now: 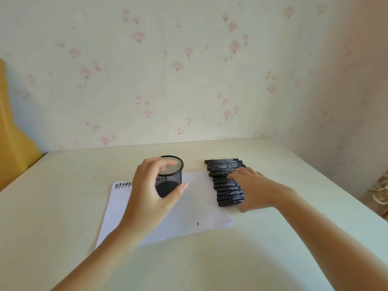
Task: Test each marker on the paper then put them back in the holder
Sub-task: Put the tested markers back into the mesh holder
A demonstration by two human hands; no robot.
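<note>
White paper (180,215) is lying on the pale table (210,265), a small mark near its front edge and a row of black zigzags at its far left corner. On it, the left hand (151,192) is curling around the black mesh holder (170,175), the thumb not quite touching. Right of the holder, the right hand (255,189) is resting open-fingered on the row of black markers (225,181).
</note>
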